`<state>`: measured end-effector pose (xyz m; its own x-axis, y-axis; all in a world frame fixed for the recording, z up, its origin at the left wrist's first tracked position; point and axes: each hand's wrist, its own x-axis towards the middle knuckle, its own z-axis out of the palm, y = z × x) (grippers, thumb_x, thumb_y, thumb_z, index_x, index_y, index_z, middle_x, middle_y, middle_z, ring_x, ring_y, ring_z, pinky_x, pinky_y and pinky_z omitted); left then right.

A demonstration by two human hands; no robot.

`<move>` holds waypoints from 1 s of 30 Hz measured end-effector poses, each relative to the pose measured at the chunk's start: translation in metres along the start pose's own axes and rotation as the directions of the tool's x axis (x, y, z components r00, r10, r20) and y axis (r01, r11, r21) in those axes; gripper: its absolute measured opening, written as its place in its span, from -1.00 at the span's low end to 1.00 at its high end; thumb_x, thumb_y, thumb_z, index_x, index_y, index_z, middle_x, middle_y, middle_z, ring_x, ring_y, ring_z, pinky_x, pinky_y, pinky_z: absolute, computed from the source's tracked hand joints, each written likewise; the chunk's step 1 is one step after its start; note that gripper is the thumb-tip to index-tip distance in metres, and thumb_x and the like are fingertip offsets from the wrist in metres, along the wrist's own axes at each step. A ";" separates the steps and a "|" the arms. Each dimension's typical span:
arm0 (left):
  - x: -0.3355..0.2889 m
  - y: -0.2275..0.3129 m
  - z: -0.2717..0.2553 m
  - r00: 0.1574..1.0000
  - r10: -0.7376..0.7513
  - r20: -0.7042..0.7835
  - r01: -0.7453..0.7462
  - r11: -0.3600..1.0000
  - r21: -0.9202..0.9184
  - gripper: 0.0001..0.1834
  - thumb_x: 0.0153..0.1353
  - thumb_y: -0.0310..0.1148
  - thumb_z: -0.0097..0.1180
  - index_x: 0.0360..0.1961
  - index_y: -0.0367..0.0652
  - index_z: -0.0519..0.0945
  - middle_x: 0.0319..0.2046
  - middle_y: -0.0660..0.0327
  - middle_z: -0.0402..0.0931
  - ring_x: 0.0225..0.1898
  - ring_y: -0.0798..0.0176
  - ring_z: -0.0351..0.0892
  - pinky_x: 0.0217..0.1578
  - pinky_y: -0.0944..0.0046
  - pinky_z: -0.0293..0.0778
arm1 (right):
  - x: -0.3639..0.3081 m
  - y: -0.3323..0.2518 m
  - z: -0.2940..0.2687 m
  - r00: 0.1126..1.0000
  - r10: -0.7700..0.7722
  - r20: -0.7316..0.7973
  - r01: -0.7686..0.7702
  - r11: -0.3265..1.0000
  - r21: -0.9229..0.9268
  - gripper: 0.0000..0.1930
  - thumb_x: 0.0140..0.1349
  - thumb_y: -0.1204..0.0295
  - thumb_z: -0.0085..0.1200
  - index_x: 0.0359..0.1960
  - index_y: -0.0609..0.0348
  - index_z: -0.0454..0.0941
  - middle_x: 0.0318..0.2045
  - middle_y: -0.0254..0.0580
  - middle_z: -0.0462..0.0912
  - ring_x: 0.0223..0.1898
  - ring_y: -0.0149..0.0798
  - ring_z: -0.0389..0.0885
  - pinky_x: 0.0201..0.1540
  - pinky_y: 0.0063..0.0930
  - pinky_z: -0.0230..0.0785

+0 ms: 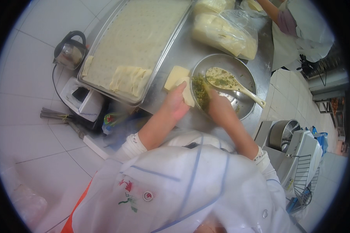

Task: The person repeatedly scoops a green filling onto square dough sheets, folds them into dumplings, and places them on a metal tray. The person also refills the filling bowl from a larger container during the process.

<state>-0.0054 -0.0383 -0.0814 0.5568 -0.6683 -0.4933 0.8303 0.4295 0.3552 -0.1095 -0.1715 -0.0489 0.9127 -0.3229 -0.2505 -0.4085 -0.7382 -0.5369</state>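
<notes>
My left hand pinches a thin pale sheet of dough at the near left side of a metal bowl. Beside that hand, a stack of square dough sheets lies on the steel table. Over the bowl, my right hand is closed, with its fingertips at the chopped green filling. Whether it grips a small tool is too blurred to make out. A large pale spoon, smeared with filling, rests in the bowl with its handle over the right rim.
A big tray at the left carries several folded dough pieces at its near end. Plastic-bagged dough sits behind the bowl. A glass kettle stands far left. Another person's arm shows at top right; a mixer stands right.
</notes>
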 end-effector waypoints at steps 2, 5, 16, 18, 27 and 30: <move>0.001 -0.003 0.000 0.999 0.016 0.029 -0.015 1.000 -0.014 -0.60 0.42 -0.29 -0.31 0.18 -0.28 0.28 0.11 0.06 0.39 0.14 0.10 0.38 0.21 0.08 0.25 | -0.004 -0.002 -0.002 0.999 -0.005 0.036 0.004 1.000 0.026 -0.72 0.13 0.59 -0.14 -0.09 0.34 0.35 -0.49 0.31 0.55 -0.38 0.29 0.53 -0.27 0.08 0.35; 0.003 -0.005 -0.001 0.999 0.040 0.029 -0.039 0.999 -0.034 -0.61 0.42 -0.30 -0.28 0.17 -0.26 0.29 0.09 0.08 0.41 0.13 0.10 0.38 0.21 0.07 0.25 | -0.024 -0.005 -0.003 0.997 -0.036 0.064 0.027 0.991 0.132 -0.68 0.12 0.59 -0.13 -0.04 0.33 0.34 -0.54 0.29 0.54 -0.42 0.29 0.53 -0.32 0.08 0.35; -0.048 0.002 0.032 0.994 0.100 -0.037 -0.104 0.989 -0.110 -0.55 0.42 -0.23 -0.29 0.24 -0.20 0.21 0.20 0.10 0.28 0.22 0.11 0.24 0.27 0.06 0.13 | -0.049 -0.023 -0.014 0.979 -0.203 0.016 0.198 0.968 0.156 -0.45 0.10 0.61 -0.11 0.21 0.25 0.22 -0.53 0.18 0.56 -0.47 0.19 0.55 -0.40 0.00 0.36; -0.053 0.006 0.038 0.995 0.101 0.004 -0.099 0.983 -0.152 -0.53 0.41 -0.21 -0.30 0.26 -0.20 0.20 0.21 0.09 0.27 0.24 0.10 0.23 0.28 0.04 0.11 | -0.053 -0.027 -0.019 0.970 -0.236 -0.059 0.242 0.961 0.132 -0.44 0.12 0.60 -0.11 0.23 0.15 0.23 -0.49 0.11 0.57 -0.47 0.13 0.56 -0.39 -0.07 0.38; -0.051 0.015 0.040 0.995 0.015 0.095 0.007 0.972 -0.234 -0.52 0.40 -0.20 -0.28 0.25 -0.23 0.21 0.22 0.05 0.27 0.24 0.02 0.26 0.26 -0.05 0.17 | -0.072 -0.014 -0.073 0.945 -0.306 -0.115 0.325 0.922 0.209 -0.61 0.14 0.60 -0.03 0.04 0.03 0.50 -0.51 0.02 0.55 -0.51 -0.01 0.55 -0.40 -0.25 0.38; -0.054 0.010 0.042 0.990 -0.073 0.119 0.088 0.988 -0.123 -0.52 0.41 -0.19 -0.28 0.25 -0.23 0.21 0.21 0.03 0.27 0.24 0.02 0.27 0.24 -0.05 0.20 | -0.066 -0.011 -0.085 0.939 -0.333 -0.087 0.341 0.933 0.113 -0.66 0.16 0.59 -0.03 -0.01 0.08 0.51 -0.52 0.05 0.56 -0.50 0.05 0.54 -0.41 -0.23 0.37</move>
<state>-0.0284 -0.0241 -0.0179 0.4876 -0.7652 -0.4203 0.8727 0.4409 0.2098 -0.1643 -0.1928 0.0418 0.9939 -0.1093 0.0139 -0.0711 -0.7324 -0.6772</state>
